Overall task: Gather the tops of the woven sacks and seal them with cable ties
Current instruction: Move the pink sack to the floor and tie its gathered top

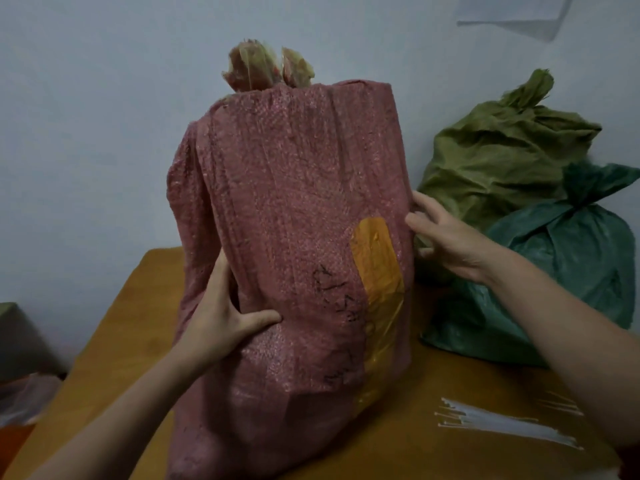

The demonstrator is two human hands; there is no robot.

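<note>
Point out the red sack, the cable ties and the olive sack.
red sack (294,202): head view, middle of its front face.
cable ties (502,424): head view, middle of the white bundle.
olive sack (495,157): head view, its crumpled front.
</note>
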